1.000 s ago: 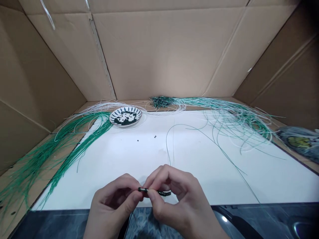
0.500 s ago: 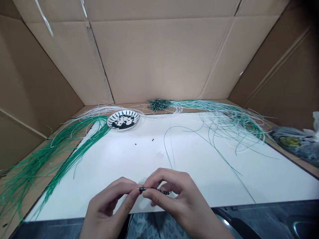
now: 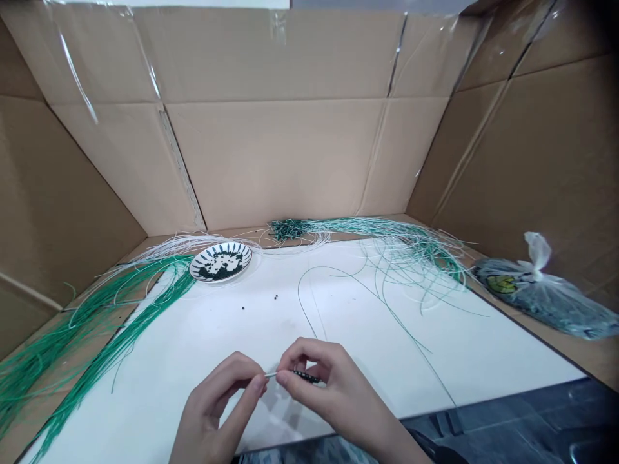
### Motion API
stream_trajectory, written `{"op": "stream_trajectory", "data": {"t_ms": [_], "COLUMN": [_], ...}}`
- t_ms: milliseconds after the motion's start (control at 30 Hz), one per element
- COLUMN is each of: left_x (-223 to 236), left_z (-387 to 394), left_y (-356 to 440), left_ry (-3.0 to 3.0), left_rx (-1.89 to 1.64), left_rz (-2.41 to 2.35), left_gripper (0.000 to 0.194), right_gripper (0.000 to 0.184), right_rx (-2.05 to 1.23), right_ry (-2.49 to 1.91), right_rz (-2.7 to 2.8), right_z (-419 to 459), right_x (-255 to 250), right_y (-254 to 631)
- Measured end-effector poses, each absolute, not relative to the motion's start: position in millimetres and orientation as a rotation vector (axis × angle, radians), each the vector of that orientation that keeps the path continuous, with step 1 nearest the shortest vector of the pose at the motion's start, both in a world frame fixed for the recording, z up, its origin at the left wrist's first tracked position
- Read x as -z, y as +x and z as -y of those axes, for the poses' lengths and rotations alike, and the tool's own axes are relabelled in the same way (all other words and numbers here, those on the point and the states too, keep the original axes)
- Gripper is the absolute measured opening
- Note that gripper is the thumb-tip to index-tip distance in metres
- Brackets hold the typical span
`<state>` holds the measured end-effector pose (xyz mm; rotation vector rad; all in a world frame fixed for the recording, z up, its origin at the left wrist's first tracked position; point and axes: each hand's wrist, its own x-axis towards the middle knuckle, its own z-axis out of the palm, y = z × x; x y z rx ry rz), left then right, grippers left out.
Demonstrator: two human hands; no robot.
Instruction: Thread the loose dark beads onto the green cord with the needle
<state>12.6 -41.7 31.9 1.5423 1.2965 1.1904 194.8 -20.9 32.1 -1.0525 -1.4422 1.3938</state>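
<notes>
Close together at the front of the white board, my two hands pinch a short, thin pale strand (image 3: 271,374). My left hand (image 3: 223,394) holds its left end between thumb and forefinger. Thumb and forefinger of my right hand (image 3: 323,379) close on the other end. A short row of small dark beads (image 3: 306,376) shows within the right hand's grip, partly hidden by the fingers. A long thin green cord (image 3: 300,303) curves over the board behind the right hand; where it ends is hidden.
A striped plate (image 3: 245,252) of dark beads stands at the back left, beside bundles of green cords (image 3: 130,325). A few loose beads (image 3: 276,297) lie on the white board (image 3: 184,361). More cords (image 3: 387,227) lie along the back; a knotted plastic bag (image 3: 556,299) is at right. Cardboard walls surround the board.
The view has tilted up and swung right, bringing the whole bag into view. The fingertips are slightly farther apart, baring pale strand where dark beads showed between them.
</notes>
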Motion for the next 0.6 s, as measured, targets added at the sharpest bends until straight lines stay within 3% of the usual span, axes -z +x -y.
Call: {"op": "stream_trajectory", "data": {"t_ms": [167, 333, 600], "left_x": [-22, -3, -1], "left_z": [-33, -101, -116], "left_y": [21, 36, 40], "left_ry": [1.821, 2.014, 2.011], "left_rx": [-0.864, -0.644, -0.670], "left_rz": [-1.541, -1.754, -1.676], "left_gripper": [0.029, 0.016, 0.015], "right_gripper": [0.020, 0.029, 0.028], "right_rx": [-1.220, -1.151, -1.137], "right_ry": [-1.095, -1.120, -1.092], "right_rz": [1.277, 1.173, 1.110], "right_z": [0, -6, -2], "right_x": [-10, 10, 17], "right_y": [222, 240, 242]}}
